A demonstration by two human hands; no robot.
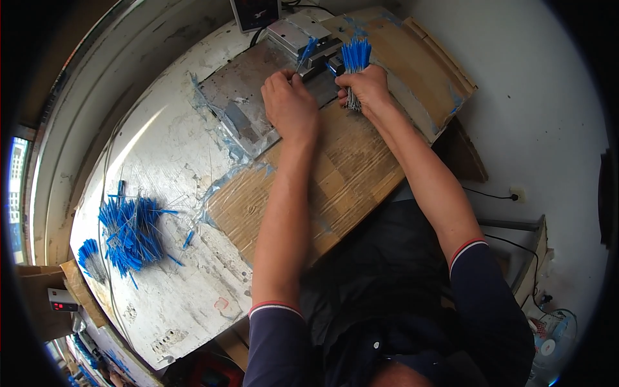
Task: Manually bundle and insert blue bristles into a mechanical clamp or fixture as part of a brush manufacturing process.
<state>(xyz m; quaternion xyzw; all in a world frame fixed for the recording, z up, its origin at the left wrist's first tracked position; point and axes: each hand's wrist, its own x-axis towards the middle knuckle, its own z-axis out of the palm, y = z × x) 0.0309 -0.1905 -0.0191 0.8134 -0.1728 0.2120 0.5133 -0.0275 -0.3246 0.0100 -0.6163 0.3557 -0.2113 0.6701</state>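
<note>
My right hand is wrapped round an upright bundle of thin metal wires with blue tips. Their blue ends stand up above the fist, and the bare wire ends stick out below it. To its left, my left hand is closed, its fingertips pinching thin wire with a blue end that points up toward a metal fixture. How many pieces that pinch holds I cannot make out. Both hands are over a worn metal plate taped to the bench.
On the white bench at left lies a tangled heap of blue-tipped wires, with a smaller bunch beside it. Cardboard covers the near edge. A dark panel stands behind the fixture, and a red-lit display box sits far left.
</note>
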